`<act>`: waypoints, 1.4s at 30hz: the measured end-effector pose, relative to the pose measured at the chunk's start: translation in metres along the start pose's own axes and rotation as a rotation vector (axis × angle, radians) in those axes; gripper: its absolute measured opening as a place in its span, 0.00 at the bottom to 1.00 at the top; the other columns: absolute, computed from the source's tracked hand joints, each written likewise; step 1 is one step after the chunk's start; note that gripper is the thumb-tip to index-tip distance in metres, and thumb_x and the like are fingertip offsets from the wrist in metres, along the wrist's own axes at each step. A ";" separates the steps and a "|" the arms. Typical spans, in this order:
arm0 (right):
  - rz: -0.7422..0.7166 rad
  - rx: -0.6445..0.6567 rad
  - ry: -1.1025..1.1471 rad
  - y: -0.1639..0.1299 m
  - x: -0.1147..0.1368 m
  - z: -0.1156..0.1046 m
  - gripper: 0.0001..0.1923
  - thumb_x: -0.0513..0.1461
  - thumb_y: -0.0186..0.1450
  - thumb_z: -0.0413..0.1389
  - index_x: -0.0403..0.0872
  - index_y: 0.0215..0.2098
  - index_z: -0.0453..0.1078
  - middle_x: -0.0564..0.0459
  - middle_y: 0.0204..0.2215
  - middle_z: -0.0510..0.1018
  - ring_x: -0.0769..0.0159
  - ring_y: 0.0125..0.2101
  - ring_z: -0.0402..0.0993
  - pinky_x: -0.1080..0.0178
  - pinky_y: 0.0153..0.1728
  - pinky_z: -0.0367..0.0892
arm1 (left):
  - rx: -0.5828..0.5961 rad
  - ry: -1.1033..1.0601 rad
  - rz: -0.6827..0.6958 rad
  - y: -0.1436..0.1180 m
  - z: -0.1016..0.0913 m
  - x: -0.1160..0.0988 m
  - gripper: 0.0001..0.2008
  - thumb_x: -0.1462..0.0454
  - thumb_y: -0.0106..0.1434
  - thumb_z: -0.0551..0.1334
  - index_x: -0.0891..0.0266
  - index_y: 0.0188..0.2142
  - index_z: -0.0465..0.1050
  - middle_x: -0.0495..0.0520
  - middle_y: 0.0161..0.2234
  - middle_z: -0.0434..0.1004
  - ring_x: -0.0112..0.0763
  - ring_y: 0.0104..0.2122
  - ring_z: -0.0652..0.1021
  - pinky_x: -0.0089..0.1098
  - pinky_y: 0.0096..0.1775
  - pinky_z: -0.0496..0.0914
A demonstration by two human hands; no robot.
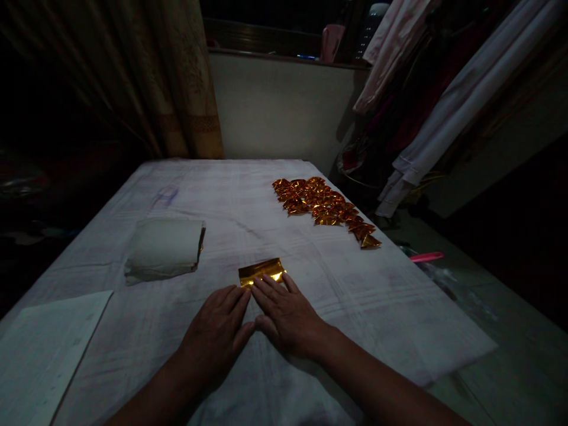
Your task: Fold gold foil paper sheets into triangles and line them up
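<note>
Nearest, right of a flat, white, rectangular sheet [53, 349], the person's left hand [217, 319] and right hand [286, 313] lie palms down on a pale, plaid-cloth-covered surface [248, 219], fingers extended and gripping nothing, the right's slightly spread on a small, shiny gold foil rectangle [260, 269], the left's together at its near edge. Beyond to the left sits a thick, off-white paper stack [164, 248]; farther right, a cluster of crinkled, orange-gold foil pieces [326, 201], then a patterned, tan fabric curtain [186, 83] at the back left.

Gold foil [261, 270] partly hidden beneath fingers [271, 290], pale sheet [51, 349] cropped at left
</note>
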State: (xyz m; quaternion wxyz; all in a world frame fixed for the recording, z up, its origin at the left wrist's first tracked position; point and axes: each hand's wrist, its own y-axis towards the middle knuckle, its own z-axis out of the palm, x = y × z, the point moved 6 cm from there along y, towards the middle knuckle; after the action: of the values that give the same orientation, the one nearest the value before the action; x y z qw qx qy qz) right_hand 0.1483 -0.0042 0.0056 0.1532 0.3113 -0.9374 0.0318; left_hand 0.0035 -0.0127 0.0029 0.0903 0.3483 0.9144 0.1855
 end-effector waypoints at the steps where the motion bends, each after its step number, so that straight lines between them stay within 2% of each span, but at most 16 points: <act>1: 0.011 0.010 0.008 -0.001 -0.001 0.000 0.30 0.50 0.76 0.44 0.45 0.72 0.53 0.46 0.70 0.56 0.56 0.71 0.48 0.41 0.70 0.41 | -0.004 0.008 0.005 0.000 -0.001 0.000 0.24 0.52 0.74 0.51 0.64 0.60 0.67 0.63 0.55 0.76 0.48 0.55 0.75 0.49 0.55 0.71; 8: 0.239 -0.044 -0.016 -0.026 -0.037 -0.007 0.28 0.46 0.76 0.47 0.46 0.71 0.55 0.44 0.70 0.57 0.53 0.70 0.51 0.36 0.69 0.43 | 0.021 0.022 0.008 0.000 -0.009 0.003 0.22 0.54 0.73 0.53 0.62 0.59 0.69 0.61 0.54 0.77 0.48 0.53 0.76 0.50 0.55 0.69; 13: 0.237 -0.059 -0.028 -0.028 -0.038 -0.007 0.28 0.46 0.75 0.47 0.46 0.71 0.56 0.45 0.70 0.57 0.52 0.70 0.50 0.36 0.68 0.44 | 0.034 0.071 -0.001 0.015 -0.005 -0.009 0.21 0.54 0.73 0.52 0.63 0.55 0.72 0.63 0.55 0.78 0.50 0.57 0.74 0.52 0.59 0.65; 17: 0.229 -0.072 -0.038 -0.027 -0.038 -0.006 0.29 0.47 0.75 0.47 0.46 0.70 0.57 0.45 0.70 0.57 0.52 0.70 0.50 0.37 0.69 0.44 | 0.053 -0.010 0.020 0.034 0.012 -0.029 0.25 0.52 0.74 0.50 0.64 0.61 0.68 0.63 0.61 0.73 0.47 0.61 0.71 0.50 0.62 0.61; 20: 0.220 -0.084 -0.053 -0.028 -0.039 -0.005 0.29 0.47 0.75 0.47 0.48 0.71 0.55 0.46 0.70 0.57 0.52 0.70 0.50 0.37 0.68 0.45 | 0.089 -0.026 0.039 0.038 0.022 -0.035 0.28 0.49 0.74 0.48 0.65 0.63 0.66 0.63 0.63 0.71 0.47 0.62 0.71 0.51 0.63 0.60; 26: 0.225 -0.088 -0.046 -0.028 -0.039 -0.006 0.28 0.47 0.75 0.48 0.49 0.71 0.56 0.46 0.70 0.58 0.51 0.70 0.51 0.36 0.68 0.45 | 0.088 0.023 0.006 0.010 0.011 -0.008 0.26 0.51 0.74 0.50 0.61 0.64 0.64 0.59 0.62 0.72 0.46 0.61 0.73 0.51 0.63 0.59; 29: 0.237 -0.077 -0.026 -0.028 -0.038 -0.007 0.28 0.47 0.75 0.48 0.48 0.70 0.57 0.46 0.70 0.57 0.51 0.70 0.50 0.36 0.68 0.44 | 0.087 0.057 0.003 0.000 0.003 0.001 0.26 0.50 0.74 0.49 0.60 0.63 0.66 0.59 0.61 0.74 0.47 0.59 0.74 0.53 0.62 0.58; 34: 0.233 -0.114 -0.029 -0.028 -0.036 -0.011 0.27 0.46 0.74 0.50 0.48 0.68 0.60 0.46 0.69 0.61 0.49 0.69 0.53 0.35 0.67 0.45 | 0.093 0.003 -0.043 0.014 -0.011 0.005 0.18 0.56 0.74 0.52 0.57 0.54 0.74 0.56 0.53 0.81 0.46 0.54 0.77 0.55 0.61 0.60; 37: 0.201 -0.186 -0.048 -0.021 -0.039 -0.019 0.20 0.43 0.73 0.51 0.50 0.62 0.68 0.47 0.64 0.70 0.50 0.64 0.62 0.39 0.63 0.52 | 0.115 -0.064 -0.139 0.032 -0.018 0.011 0.13 0.60 0.73 0.53 0.57 0.42 0.77 0.53 0.42 0.83 0.43 0.44 0.80 0.53 0.55 0.65; 39: 0.181 -0.209 -0.044 -0.012 -0.044 -0.025 0.14 0.40 0.72 0.53 0.52 0.52 0.75 0.49 0.57 0.77 0.54 0.58 0.70 0.46 0.59 0.58 | 0.119 -0.067 -0.202 0.041 -0.018 0.015 0.12 0.60 0.71 0.56 0.59 0.34 0.75 0.54 0.36 0.81 0.42 0.38 0.78 0.49 0.48 0.69; 42: 0.198 -0.197 -0.024 0.003 -0.056 -0.032 0.08 0.38 0.69 0.57 0.50 0.41 0.79 0.51 0.46 0.83 0.59 0.48 0.76 0.54 0.51 0.63 | 0.075 -0.066 -0.314 0.044 -0.013 0.027 0.09 0.59 0.68 0.59 0.58 0.32 0.72 0.54 0.35 0.78 0.43 0.39 0.76 0.44 0.43 0.70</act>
State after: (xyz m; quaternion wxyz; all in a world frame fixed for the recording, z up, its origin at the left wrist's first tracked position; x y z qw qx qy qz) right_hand 0.1978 0.0354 0.0192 0.1680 0.2010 -0.9638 -0.0493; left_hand 0.0066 0.0322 0.0320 0.1351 0.2102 0.9604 0.1233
